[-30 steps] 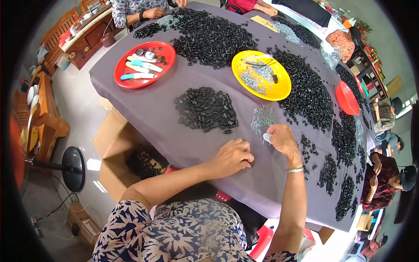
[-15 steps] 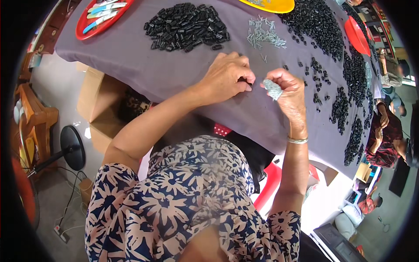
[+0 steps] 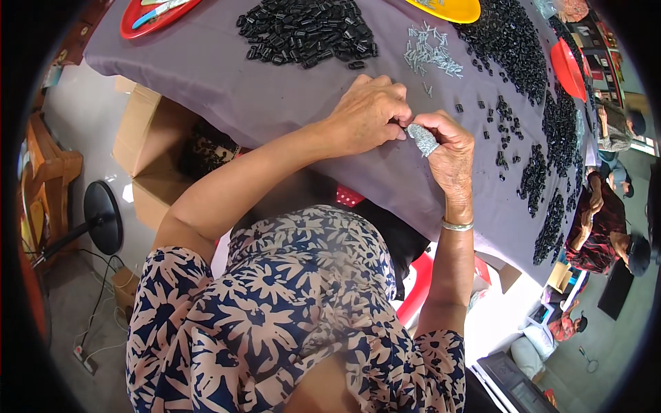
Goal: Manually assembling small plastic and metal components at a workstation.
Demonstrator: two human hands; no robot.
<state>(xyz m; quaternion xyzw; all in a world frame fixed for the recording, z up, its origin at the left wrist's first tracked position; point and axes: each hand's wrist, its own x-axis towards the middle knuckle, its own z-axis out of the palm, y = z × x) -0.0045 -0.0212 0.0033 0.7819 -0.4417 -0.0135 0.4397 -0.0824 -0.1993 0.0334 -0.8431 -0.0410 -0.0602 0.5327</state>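
A: Since the earlier frame both hands have drawn closer to the worktop's near edge. Left hand (image 3: 368,113) and right hand (image 3: 447,148) meet, grips narrow, pinching a small black plastic piece (image 3: 398,124); grey fabric thumb cot (image 3: 421,139) on the right thumb.

B: Handling?

A: Judged light, stiff, easily dropped; pinch its ends. Grey cloth-covered worktop (image 3: 275,103) is open nearby; heap of black pieces (image 3: 303,31) and loose metal pins (image 3: 430,51) lie beyond.

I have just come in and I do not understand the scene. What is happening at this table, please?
A person in a flowered top works at a table with a grey cloth. The left hand and right hand meet over the cloth, pinching a small black part; the right thumb wears a grey fingertip cover. A heap of black parts and small silver pieces lie beyond.
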